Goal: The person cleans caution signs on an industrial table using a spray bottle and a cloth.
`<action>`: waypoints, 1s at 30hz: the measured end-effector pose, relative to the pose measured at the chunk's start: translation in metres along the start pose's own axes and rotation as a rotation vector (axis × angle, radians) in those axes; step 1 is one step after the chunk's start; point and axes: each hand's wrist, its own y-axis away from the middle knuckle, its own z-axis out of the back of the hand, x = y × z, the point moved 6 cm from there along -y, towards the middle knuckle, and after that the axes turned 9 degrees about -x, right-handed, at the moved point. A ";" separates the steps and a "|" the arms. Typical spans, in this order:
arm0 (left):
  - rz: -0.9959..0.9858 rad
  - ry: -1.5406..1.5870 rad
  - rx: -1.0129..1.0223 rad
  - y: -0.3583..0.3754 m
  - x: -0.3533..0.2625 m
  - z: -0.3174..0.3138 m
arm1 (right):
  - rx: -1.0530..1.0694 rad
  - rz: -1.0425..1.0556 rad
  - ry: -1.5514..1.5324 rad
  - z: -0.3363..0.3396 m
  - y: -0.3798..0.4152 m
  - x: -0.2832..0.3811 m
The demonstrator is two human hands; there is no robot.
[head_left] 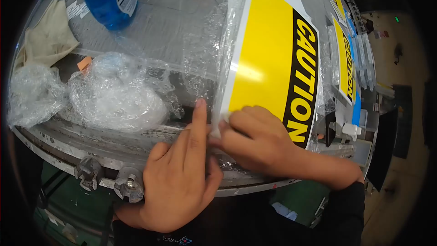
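A yellow caution sign (266, 54) with a black lettered band lies on the table, on top of clear plastic film (200, 59) that spreads out past its left side. My right hand (259, 141) is closed in a pinch at the sign's near left corner, on what looks like the film's edge; the fingertips are partly hidden. Beside it, my left hand (180, 177) has its index finger stretched forward over the film and the thumb apart. The other left fingers are partly bent, and I see nothing held in them.
Crumpled clear wrap (120, 95) lies on the left, near a tan cloth (50, 36) and a blue bottle (109, 0). More caution signs (343, 64) lie along the right. The table's metal edge (59, 148) with knobs (129, 184) runs in front of me.
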 end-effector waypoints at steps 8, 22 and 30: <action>0.032 -0.022 0.045 -0.005 0.000 0.001 | 0.071 0.043 -0.025 0.004 0.007 -0.007; -0.012 -0.026 -0.059 0.001 -0.004 0.001 | 0.007 0.066 0.042 0.004 0.008 -0.018; 0.108 0.009 -0.152 0.005 -0.009 0.003 | -0.384 -0.180 0.369 0.122 0.029 -0.126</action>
